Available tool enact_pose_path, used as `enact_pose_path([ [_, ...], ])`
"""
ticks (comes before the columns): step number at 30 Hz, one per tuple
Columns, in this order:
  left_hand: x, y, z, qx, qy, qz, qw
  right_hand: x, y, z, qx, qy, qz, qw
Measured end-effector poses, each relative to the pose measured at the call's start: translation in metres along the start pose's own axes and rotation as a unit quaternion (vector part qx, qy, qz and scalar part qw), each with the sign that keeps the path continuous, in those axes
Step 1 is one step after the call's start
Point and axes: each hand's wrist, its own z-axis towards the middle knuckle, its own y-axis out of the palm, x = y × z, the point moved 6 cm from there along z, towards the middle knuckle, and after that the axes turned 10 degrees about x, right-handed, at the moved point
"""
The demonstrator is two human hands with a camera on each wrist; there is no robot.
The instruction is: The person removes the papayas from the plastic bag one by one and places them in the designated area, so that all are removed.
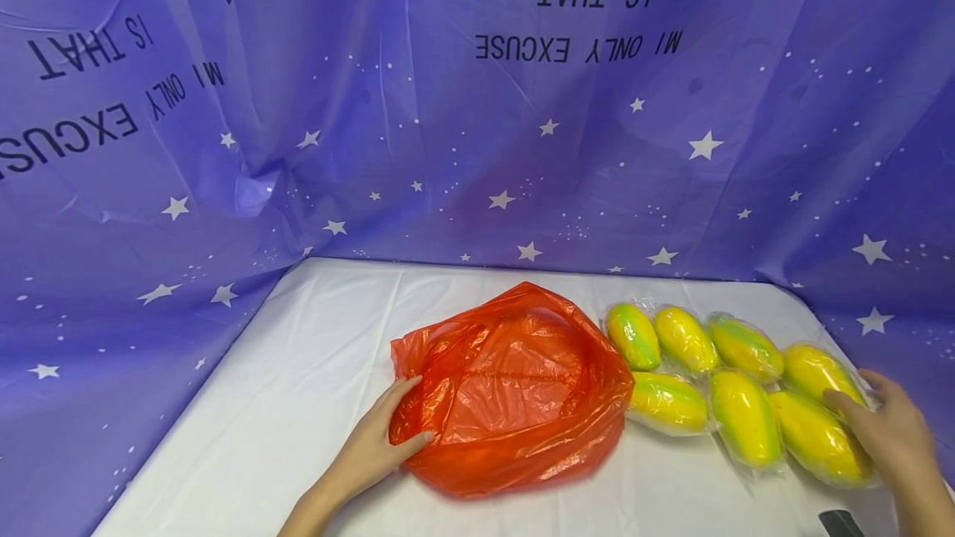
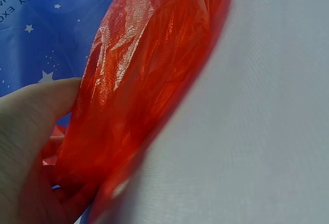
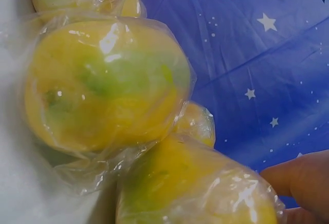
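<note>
A red plastic bag (image 1: 522, 388) lies spread on the white table with its mouth open upward. My left hand (image 1: 380, 437) grips its left rim, thumb on one side of the film and fingers on the other; in the left wrist view the red film (image 2: 139, 80) stands up from the hand. To the right of the bag lie several yellow-green mangoes, each in clear wrap. My right hand (image 1: 891, 429) holds the right end of the back-right mango (image 1: 816, 371) between thumb and fingers. Close in front of it is another mango (image 1: 821, 437), large in the right wrist view.
The other wrapped mangoes, such as the front-left one (image 1: 667, 403), sit in two rough rows against the bag's right side. A dark object (image 1: 839, 522) shows at the table's front right. A purple star-printed curtain (image 1: 448, 147) surrounds the white table (image 1: 254, 404).
</note>
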Motion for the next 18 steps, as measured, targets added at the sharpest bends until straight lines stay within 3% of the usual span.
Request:
enact_pose_path([
  [8,0.003,0.000,0.000,0.001,0.020,-0.005,0.9998,-0.006,-0.007,-0.003,0.027,-0.019,-0.008,0.999],
  [13,0.006,-0.003,0.002,0.026,0.053,0.005,0.9983,-0.016,-0.010,-0.005,0.057,-0.047,-0.006,0.997],
  [18,0.014,-0.017,0.008,0.078,0.107,0.047,0.9901,-0.055,-0.015,-0.016,0.103,-0.138,0.006,0.985],
])
